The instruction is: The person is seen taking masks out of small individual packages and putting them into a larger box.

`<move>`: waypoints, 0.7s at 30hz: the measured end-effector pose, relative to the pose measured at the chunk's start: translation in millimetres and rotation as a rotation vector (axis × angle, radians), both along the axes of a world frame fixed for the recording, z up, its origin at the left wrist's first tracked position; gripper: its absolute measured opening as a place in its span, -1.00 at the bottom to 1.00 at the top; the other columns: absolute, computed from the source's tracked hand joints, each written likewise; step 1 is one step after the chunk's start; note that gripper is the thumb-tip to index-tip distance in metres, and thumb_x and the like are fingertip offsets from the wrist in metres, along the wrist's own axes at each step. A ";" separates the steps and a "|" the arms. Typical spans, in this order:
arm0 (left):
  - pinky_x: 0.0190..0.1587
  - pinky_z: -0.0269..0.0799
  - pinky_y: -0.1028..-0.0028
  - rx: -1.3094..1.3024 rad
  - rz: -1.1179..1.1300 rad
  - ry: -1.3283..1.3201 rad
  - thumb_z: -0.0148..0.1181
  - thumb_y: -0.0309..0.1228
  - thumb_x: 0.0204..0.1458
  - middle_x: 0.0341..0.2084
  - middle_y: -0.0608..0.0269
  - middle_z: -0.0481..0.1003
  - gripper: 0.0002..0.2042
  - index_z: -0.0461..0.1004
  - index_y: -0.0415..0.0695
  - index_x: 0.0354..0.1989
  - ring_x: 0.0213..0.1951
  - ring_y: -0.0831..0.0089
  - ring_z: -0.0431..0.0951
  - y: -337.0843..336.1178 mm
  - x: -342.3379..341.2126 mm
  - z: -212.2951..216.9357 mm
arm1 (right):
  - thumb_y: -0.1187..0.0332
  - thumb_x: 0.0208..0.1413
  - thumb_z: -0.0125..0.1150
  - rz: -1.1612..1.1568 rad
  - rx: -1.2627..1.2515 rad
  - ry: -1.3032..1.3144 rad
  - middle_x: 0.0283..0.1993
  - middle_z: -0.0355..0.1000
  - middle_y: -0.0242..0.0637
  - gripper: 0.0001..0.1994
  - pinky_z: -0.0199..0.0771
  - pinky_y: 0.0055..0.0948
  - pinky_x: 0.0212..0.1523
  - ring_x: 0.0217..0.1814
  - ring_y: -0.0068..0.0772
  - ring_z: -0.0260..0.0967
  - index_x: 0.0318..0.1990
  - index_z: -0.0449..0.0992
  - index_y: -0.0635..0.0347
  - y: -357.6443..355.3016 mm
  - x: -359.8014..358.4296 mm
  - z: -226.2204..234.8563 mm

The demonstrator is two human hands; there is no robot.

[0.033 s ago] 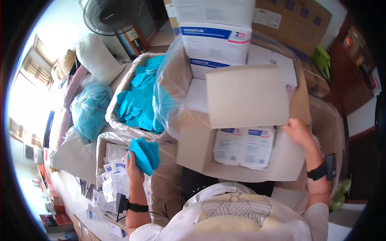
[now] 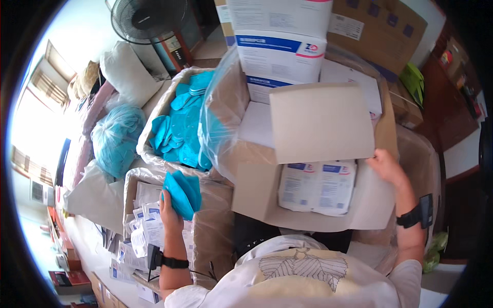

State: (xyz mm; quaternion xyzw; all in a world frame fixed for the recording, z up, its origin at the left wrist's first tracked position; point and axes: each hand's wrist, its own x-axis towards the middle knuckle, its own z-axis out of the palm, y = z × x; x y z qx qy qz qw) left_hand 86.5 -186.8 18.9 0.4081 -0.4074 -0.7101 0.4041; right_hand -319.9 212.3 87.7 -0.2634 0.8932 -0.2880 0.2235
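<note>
My left hand (image 2: 169,208) fingers pinch folded blue gloves (image 2: 182,192); right hand (image 2: 385,167) fingers curl on the cardboard flap (image 2: 321,123), keeping the box (image 2: 257,197) open.

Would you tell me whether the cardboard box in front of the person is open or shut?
Open. The right hand holds a flap of the cardboard box lifted, and white packets show inside.
</note>
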 end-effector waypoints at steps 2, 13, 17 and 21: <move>-0.06 0.34 0.38 -0.024 0.023 0.079 -0.08 -0.19 0.12 -0.07 0.16 0.34 -0.59 0.22 -0.17 0.05 -0.07 0.34 0.38 -25.7 -1.8 -1.8 | 0.37 -0.01 0.07 -0.034 -0.032 -0.064 -0.57 0.31 -0.52 -0.79 0.17 -0.55 -0.60 -0.58 -0.72 0.14 -0.30 0.46 0.36 -0.3 -33.3 0.0; -0.04 0.34 0.22 0.077 0.115 0.238 -0.02 -0.18 0.06 -0.05 0.10 0.34 -0.57 0.27 -0.25 0.01 -0.06 0.23 0.39 -205.0 -149.0 -24.3 | 0.24 -0.03 0.13 -0.091 -0.002 0.101 -0.41 0.44 -0.19 -0.66 0.35 -0.41 -0.32 -0.38 -0.42 0.34 -0.26 0.45 0.42 -17.3 -126.9 -18.0; 0.12 0.03 0.27 -0.055 0.131 -0.268 0.04 -0.11 0.01 0.09 0.08 0.15 -0.38 0.06 -0.24 0.15 0.10 0.29 0.15 -181.9 -187.5 -17.6 | 0.17 -0.07 0.14 -0.055 0.122 0.324 -0.31 0.44 0.05 -0.62 0.37 -0.27 -0.21 -0.24 -0.11 0.41 -0.23 0.45 0.34 -23.0 -143.9 -42.5; 0.11 0.10 0.34 -0.749 0.167 -0.228 -0.06 -0.33 0.10 0.12 0.04 0.14 -0.58 0.14 -0.23 0.11 0.11 0.26 0.18 -105.4 -202.6 0.8 | 0.03 -0.11 0.15 -0.267 0.490 0.511 -0.30 0.44 0.01 -0.58 0.37 -0.20 -0.18 -0.19 -0.03 0.39 -0.31 0.49 0.27 -79.3 -107.7 -16.8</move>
